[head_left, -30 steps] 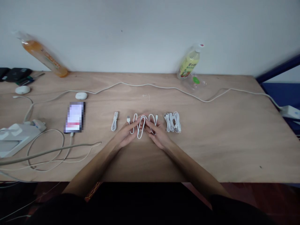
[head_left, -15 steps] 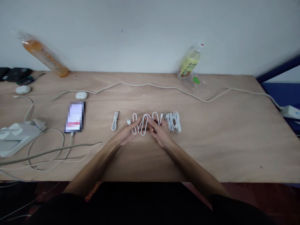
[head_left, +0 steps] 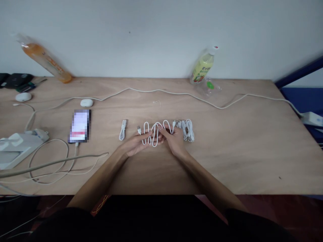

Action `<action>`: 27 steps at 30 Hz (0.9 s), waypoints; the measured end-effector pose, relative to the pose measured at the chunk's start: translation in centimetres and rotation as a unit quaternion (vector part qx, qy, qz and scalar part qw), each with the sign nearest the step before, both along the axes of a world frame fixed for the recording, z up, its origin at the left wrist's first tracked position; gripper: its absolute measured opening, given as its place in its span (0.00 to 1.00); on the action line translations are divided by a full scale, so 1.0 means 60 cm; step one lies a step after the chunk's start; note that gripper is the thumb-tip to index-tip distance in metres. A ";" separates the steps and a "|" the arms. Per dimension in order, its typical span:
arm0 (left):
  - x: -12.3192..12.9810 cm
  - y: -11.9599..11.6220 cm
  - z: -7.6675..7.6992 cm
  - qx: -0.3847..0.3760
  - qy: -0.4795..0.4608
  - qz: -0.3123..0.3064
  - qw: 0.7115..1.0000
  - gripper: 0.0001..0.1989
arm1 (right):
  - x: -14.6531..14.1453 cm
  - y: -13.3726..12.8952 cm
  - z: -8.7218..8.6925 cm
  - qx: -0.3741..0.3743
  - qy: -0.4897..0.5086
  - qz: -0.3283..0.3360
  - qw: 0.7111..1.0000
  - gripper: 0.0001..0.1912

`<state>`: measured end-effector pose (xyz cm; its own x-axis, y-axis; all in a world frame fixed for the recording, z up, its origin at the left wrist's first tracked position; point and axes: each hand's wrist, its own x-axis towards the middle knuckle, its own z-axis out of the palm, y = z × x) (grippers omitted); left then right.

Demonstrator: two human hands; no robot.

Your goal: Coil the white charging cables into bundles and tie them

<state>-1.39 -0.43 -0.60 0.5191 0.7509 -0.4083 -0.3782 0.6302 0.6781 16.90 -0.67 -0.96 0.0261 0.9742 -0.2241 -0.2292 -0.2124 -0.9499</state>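
Cable in hand: a white cable in loose zigzag loops, held between both hands in front of the person, near the middle of the table from side to side. No tie on it that I can see.
Left hand: the left hand has its thumb across the strands and fingers underneath, so a closed but light-looking hold.
Right hand: the right hand pinches the loops with thumb and fingers; can't tell how firmly.
Plug ends: USB plug sticks out on the left, the smaller plug on the right.
Loop trouble: the folds look uneven and springy, so if either thumb eases off they'd probably fan out.
Snag trouble: the right hand is right by the bundled cables, can't tell if touching. A sideways drift could nudge them or hook that plug.
Left bundle: another coiled cable lies apart from the left hand, lower risk imo.
White scraps: thin bits lie beyond the hands, easy to lose if brushed.
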 end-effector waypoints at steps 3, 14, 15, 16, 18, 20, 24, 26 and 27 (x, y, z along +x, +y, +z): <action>0.004 0.001 0.005 -0.006 -0.014 -0.003 1.000 0.16 | 0.001 -0.001 0.000 0.010 -0.017 -0.017 1.000 0.19; 0.005 0.005 0.014 0.003 -0.006 0.004 1.000 0.13 | 0.005 -0.001 0.014 -0.034 0.056 0.049 0.997 0.26; 0.004 0.006 0.014 0.007 -0.004 0.006 1.000 0.14 | 0.007 0.000 0.015 -0.029 0.055 0.052 0.997 0.25; 0.005 0.006 0.013 0.009 -0.003 0.010 1.000 0.14 | 0.010 0.001 0.016 -0.022 0.047 0.050 0.997 0.25; 0.006 0.008 0.011 0.011 -0.002 0.025 1.000 0.13 | 0.017 0.004 0.015 -0.006 0.013 0.041 0.999 0.25; 0.007 0.009 0.009 0.014 -0.002 0.038 0.999 0.11 | 0.022 0.008 0.012 0.001 -0.012 0.045 0.999 0.28; 0.009 0.011 0.006 0.013 -0.007 0.049 0.999 0.10 | 0.023 0.012 0.006 -0.012 0.007 0.078 0.997 0.30; 0.009 0.011 0.005 0.012 -0.009 0.052 0.999 0.10 | 0.020 0.012 0.005 -0.018 0.010 0.079 0.997 0.34; 0.008 0.011 0.004 0.012 -0.012 0.053 0.998 0.09 | 0.019 0.011 0.006 -0.017 0.006 0.076 0.997 0.35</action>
<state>-0.90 0.22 -0.36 0.4452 0.8118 -0.3778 -0.4578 0.5690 0.6831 18.03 0.02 -0.62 -0.1238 0.9585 -0.2569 -0.2031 -0.2779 -0.9389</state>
